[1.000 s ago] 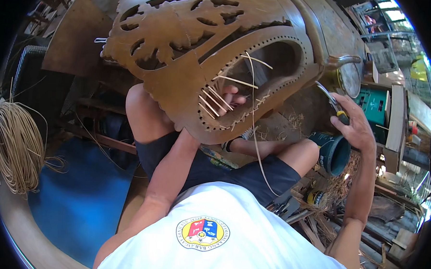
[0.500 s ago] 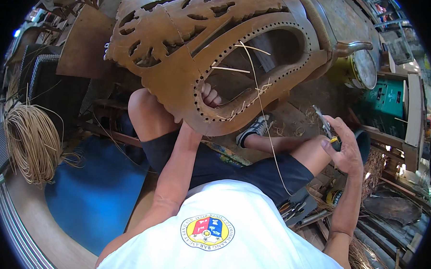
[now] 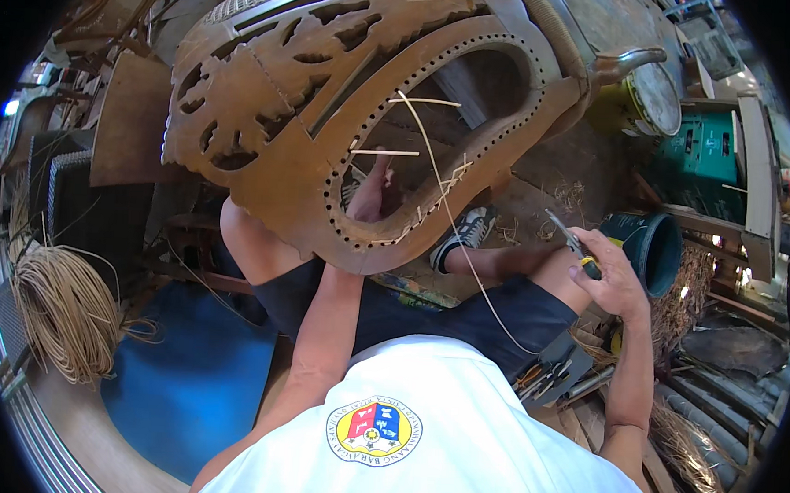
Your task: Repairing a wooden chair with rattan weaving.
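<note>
A carved brown wooden furniture frame [image 3: 259, 126] hangs over my lap, its curved opening ringed with small holes. Pale cane strips [image 3: 386, 153] cross the opening, and one long strand [image 3: 486, 290] trails down over my shorts. My left hand [image 3: 369, 194] reaches under the frame and partly shows through the opening; its shadowed fingers are too unclear to judge. My right hand [image 3: 610, 275], to the right of the frame above my knee, is closed on pliers or cutters [image 3: 576, 247] with yellow-and-black handles and jaws pointing up-left.
A coil of cane [image 3: 64, 311] lies at left by a blue sheet [image 3: 187, 370]. Green bucket [image 3: 655, 249], green crate [image 3: 698, 167] and lidded drum [image 3: 648, 103] stand right. Tools [image 3: 548, 377] lie beside my hip, near wood scraps. Wooden chairs [image 3: 115, 5] fill the back left.
The short parallel strips at the opening's lower left are gone. My left fingers have shifted inside the opening. My right hand and cutters have moved lower and left.
</note>
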{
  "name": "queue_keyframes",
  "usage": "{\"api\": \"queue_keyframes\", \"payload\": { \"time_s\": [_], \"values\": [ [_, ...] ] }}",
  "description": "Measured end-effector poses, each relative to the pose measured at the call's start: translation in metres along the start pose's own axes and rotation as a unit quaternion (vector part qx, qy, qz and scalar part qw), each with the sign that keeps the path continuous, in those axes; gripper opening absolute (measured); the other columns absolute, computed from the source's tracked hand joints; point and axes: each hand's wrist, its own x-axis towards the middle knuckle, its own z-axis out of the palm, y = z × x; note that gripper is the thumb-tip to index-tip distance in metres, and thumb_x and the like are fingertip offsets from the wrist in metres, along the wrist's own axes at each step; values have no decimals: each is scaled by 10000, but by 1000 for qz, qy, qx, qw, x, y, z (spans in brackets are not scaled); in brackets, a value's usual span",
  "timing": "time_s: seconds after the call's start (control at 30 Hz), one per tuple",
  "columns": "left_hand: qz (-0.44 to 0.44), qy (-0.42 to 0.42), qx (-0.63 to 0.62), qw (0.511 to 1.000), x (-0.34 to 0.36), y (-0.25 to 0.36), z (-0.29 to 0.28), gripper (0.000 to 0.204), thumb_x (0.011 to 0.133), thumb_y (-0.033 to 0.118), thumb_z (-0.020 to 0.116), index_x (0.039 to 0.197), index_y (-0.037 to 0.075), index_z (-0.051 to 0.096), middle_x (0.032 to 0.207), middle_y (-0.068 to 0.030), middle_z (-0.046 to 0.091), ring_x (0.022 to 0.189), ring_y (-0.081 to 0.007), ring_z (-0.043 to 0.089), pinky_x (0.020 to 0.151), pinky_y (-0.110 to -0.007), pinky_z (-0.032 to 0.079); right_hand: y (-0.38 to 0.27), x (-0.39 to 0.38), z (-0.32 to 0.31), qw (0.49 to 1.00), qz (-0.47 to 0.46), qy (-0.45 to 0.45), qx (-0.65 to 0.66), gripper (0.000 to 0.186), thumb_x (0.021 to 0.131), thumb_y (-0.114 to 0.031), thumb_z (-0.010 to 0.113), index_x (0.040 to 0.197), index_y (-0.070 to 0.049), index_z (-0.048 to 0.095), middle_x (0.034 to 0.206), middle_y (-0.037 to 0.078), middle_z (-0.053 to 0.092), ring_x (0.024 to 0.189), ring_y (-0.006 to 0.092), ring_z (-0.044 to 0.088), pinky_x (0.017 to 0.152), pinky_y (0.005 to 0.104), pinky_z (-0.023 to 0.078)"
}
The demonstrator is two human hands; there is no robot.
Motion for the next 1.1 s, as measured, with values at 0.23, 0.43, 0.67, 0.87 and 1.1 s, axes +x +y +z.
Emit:
{"api": "queue_keyframes", "payload": {
  "time_s": [0.23, 0.43, 0.67, 0.87, 1.1],
  "values": [
    [3, 56, 83, 995, 79, -17, -30, 638, 926, 763, 547, 973, 127, 544, 672, -20, 538, 562, -179, 544, 558, -269, 446, 28, 36, 78, 991, 69, -56, -96, 565, 834, -301, 732, 1303, -14, 606, 1116, 253, 685, 1059, 432, 646, 946, 448, 498],
    [49, -1, 30, 998, 134, -46, -61, 640, 928, 770, 528, 900, 131, 542, 661, -26, 567, 542, -178, 541, 549, -306, 441, 2, 49, 111, 987, 127, 3, 97, 650, 865, -356, 722, 1388, -4, 562, 1243, 288, 678, 1187, 436, 641, 1010, 446, 501],
    [86, 56, -28, 994, 93, -5, -36, 605, 958, 709, 551, 904, 108, 591, 694, -37, 606, 573, -174, 552, 560, -314, 451, 25, -93, 59, 909, 158, 209, 325, 495, 972, -305, 698, 1388, -56, 594, 1119, 44, 630, 929, 108, 595, 847, 258, 488],
    [123, 81, -143, 979, 36, 22, -9, 572, 987, 648, 574, 908, 85, 639, 726, -49, 645, 604, -169, 563, 570, -322, 461, 180, -225, 186, 765, 499, 334, 234, 670, 988, -476, 655, 1427, 12, 520, 1197, 184, 683, 994, 254, 680, 888, 369, 530],
    [143, -111, -298, 937, 1, 23, 4, 300, 1041, 308, 635, 1004, 15, 685, 791, -81, 690, 597, -153, 548, 654, -313, 547, 204, -267, 398, 686, 682, 223, -123, 827, 961, -613, 582, 1487, 5, 424, 1314, 323, 590, 1238, 457, 604, 1003, 563, 498]
  ]
}}
